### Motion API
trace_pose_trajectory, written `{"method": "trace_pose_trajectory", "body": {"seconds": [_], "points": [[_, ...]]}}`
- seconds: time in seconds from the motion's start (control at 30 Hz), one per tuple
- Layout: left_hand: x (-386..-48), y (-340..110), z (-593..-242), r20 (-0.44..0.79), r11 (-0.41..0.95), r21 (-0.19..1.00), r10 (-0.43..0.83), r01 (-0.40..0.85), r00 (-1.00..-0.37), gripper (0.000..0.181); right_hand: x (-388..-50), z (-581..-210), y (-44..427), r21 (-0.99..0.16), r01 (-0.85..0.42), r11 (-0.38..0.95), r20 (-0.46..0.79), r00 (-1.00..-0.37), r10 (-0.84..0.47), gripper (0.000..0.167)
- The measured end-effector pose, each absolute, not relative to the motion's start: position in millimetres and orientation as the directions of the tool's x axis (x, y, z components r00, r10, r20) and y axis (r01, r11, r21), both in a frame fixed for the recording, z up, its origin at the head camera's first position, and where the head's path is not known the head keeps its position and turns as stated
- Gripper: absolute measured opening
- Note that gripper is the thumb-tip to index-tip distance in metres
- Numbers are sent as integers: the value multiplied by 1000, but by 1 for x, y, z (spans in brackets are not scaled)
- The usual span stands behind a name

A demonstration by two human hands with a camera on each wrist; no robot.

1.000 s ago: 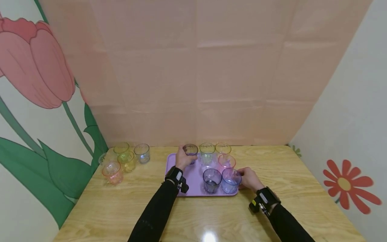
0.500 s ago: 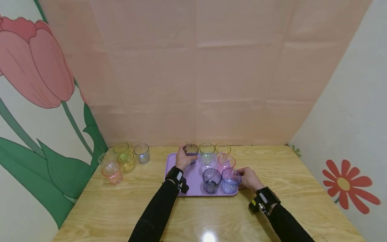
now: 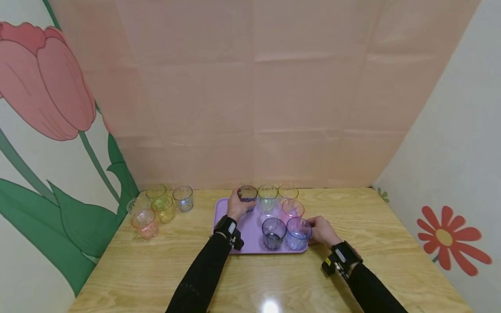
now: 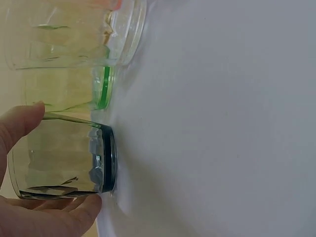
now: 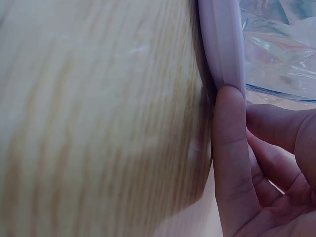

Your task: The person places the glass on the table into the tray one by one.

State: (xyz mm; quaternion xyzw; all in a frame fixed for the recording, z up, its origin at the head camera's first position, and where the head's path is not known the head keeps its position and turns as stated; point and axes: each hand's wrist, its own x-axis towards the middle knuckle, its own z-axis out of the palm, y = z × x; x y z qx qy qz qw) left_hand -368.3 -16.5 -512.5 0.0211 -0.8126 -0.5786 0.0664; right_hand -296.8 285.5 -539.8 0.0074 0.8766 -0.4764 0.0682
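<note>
A purple tray [image 3: 245, 234] on the table carries several tinted glasses. At its far left, my left hand [image 3: 237, 205] grips a dark grey glass [image 3: 248, 194]. In the left wrist view, the thumb and fingers lie on opposite sides of this dark grey glass [image 4: 59, 158], whose base is at the tray surface. My right hand [image 3: 324, 230] pinches the tray's right edge near the front, beside a blue glass [image 3: 299, 234]. The right wrist view has fingers [image 5: 229, 148] at the tray rim [image 5: 222, 44]. A second dark glass [image 3: 274, 234] stands left of the blue one.
Behind on the tray stand a green glass [image 3: 268, 194], a yellow glass [image 3: 288, 192] and a pink glass [image 3: 293, 209]. Left of the tray, more glasses group on the wooden table [image 3: 176, 269], including a grey-blue glass [image 3: 183, 200] and a pink glass [image 3: 145, 225].
</note>
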Motion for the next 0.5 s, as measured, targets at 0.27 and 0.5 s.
{"method": "trace_pose_trajectory", "body": {"seconds": [0.27, 0.5], "points": [[-369, -16, -512, 71, 336, 941, -113, 30, -991, 83, -296, -540, 286, -837, 66, 543, -114, -992, -56, 15], [-371, -18, -513, 59, 387, 922, -107, 13, -993, 90, -296, -540, 285, -844, 69, 533, -120, -991, -63, 17]]}}
